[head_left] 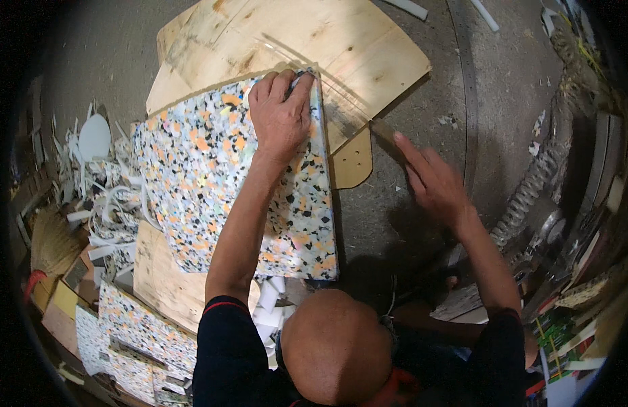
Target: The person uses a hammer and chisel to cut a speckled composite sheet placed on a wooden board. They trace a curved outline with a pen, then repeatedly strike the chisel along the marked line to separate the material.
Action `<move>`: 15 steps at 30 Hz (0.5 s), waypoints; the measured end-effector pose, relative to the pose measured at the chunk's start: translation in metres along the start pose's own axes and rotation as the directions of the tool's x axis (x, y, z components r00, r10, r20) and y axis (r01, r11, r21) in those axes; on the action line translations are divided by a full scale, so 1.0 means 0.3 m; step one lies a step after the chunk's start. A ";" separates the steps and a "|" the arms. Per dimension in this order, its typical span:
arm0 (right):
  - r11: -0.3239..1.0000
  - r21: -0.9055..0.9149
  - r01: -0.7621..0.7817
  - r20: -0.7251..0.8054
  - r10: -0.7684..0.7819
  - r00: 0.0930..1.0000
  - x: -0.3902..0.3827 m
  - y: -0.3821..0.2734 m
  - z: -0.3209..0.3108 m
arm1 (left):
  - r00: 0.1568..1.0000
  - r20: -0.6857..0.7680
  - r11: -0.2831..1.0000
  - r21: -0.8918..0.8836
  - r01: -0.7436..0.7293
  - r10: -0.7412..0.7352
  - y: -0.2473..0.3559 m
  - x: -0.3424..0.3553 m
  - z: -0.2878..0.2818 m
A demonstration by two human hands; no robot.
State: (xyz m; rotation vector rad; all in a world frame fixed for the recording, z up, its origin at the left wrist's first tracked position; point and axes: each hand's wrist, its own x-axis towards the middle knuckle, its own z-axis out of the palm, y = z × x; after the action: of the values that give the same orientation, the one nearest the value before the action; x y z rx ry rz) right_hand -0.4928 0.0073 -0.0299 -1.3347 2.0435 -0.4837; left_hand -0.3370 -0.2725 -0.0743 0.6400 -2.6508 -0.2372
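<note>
A thick speckled foam slab (205,176), white with orange and black flecks, leans or lies over a pale plywood board (368,47). My left hand (281,112) grips the slab's top right corner, its fingers bent over the far edge. To the right of the slab, my right hand (433,178) is closed on a thin, flat, blade-like tool (384,131), its tip at the plywood's lower edge. My right fingers are slightly blurred. A small tan board piece with holes (353,163) shows beneath the plywood.
White foam scraps (114,210) pile up on the left beside a straw broom (53,243). More speckled foam pieces (138,332) lie at lower left. A coiled hose (531,193) and mixed clutter line the right. A dark curved strip (468,95) crosses the concrete floor (511,68).
</note>
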 end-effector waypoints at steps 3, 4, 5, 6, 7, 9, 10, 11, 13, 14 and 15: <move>0.999 0.015 0.034 -0.057 -0.033 0.998 0.003 0.009 0.021 | 1.000 -0.008 1.000 0.025 -0.007 0.008 -0.002 0.002 0.003; 0.998 0.002 0.058 -0.078 -0.057 0.995 -0.016 0.015 0.024 | 1.000 -0.010 1.000 0.027 -0.012 0.012 -0.003 0.001 0.005; 1.000 -0.010 0.017 -0.043 -0.017 0.999 -0.049 0.020 0.021 | 1.000 -0.008 1.000 0.024 -0.011 0.011 -0.004 -0.001 0.007; 0.999 -0.023 -0.024 -0.008 0.024 1.000 -0.093 0.019 0.012 | 1.000 -0.007 1.000 0.020 -0.009 0.009 -0.006 -0.002 0.008; 0.991 -0.065 -0.117 0.077 0.122 0.990 -0.122 0.017 0.006 | 1.000 -0.007 1.000 0.022 -0.011 0.011 -0.006 -0.003 0.011; 0.994 -0.015 -0.105 0.058 0.106 0.993 -0.146 0.004 -0.011 | 1.000 -0.002 0.999 0.030 -0.012 0.012 -0.007 -0.006 0.012; 0.982 -0.035 -0.186 0.127 0.189 0.974 -0.139 -0.004 -0.016 | 1.000 0.004 0.999 0.032 -0.008 0.008 -0.006 -0.008 0.011; 0.996 -0.002 -0.087 0.030 0.087 0.996 -0.112 -0.012 -0.017 | 1.000 0.004 0.999 0.034 -0.009 0.009 -0.007 -0.006 0.012; 1.000 0.014 0.013 -0.061 -0.012 0.998 -0.015 -0.023 0.001 | 1.000 0.007 0.999 0.038 -0.014 0.013 -0.006 -0.005 0.008; 0.999 0.018 0.030 -0.074 -0.029 0.997 0.035 -0.019 0.012 | 1.000 0.009 0.999 0.042 -0.014 0.014 -0.005 -0.003 0.007; 0.997 0.036 0.063 -0.087 -0.059 0.994 0.078 -0.012 0.027 | 0.999 0.035 0.999 0.050 0.002 -0.004 -0.004 -0.005 0.001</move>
State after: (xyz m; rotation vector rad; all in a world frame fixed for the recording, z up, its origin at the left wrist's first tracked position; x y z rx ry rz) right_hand -0.4912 -0.0152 -0.0408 -1.3783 2.0565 -0.6148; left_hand -0.3354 -0.2726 -0.0753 0.6615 -2.6967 -0.1853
